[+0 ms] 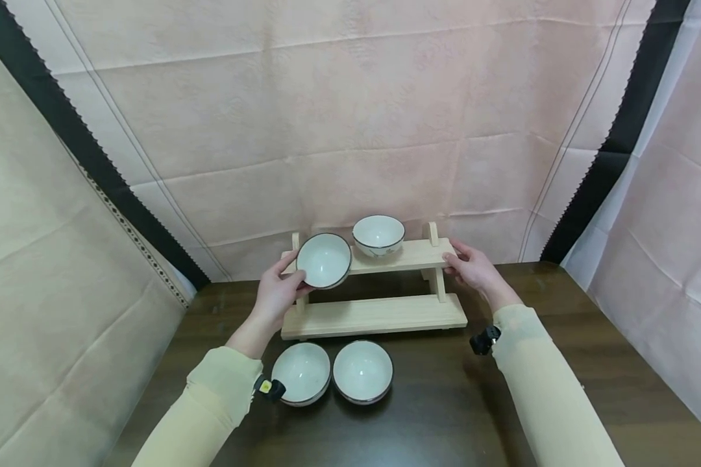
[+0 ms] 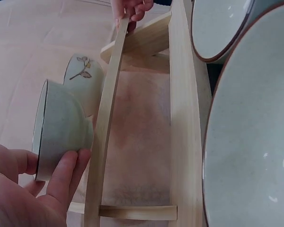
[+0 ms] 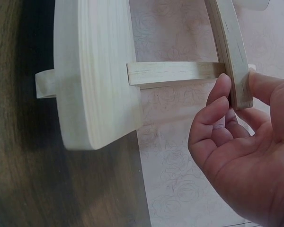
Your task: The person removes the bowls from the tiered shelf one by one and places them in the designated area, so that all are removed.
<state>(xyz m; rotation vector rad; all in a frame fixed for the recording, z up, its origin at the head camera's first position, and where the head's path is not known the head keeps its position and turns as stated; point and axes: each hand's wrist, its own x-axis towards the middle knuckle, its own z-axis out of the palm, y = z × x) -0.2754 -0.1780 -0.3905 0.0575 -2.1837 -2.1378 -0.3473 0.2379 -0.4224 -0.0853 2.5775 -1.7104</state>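
Observation:
My left hand [image 1: 276, 292] pinches a white, dark-rimmed bowl [image 1: 324, 261] between thumb and fingers at the left end of the upper shelf. In the left wrist view that bowl [image 2: 61, 127] is upright relative to the shelf, its foot at or very near the board; I cannot tell whether it bears weight there. A second bowl [image 1: 378, 235], with a flower sprig on its side, stands on the upper board further right. The two-tier wooden rack [image 1: 374, 316] stands on the table. My right hand [image 1: 473, 267] grips the right end of its upper board [image 3: 234, 56], thumb on top, fingers beneath.
Two more white bowls stand side by side in front of the rack, a left one [image 1: 302, 374] near my left wrist and a right one [image 1: 363, 371]. Dark wooden table [image 1: 432, 402] lies beneath. Pale fabric [image 1: 374, 117] hangs close behind the rack.

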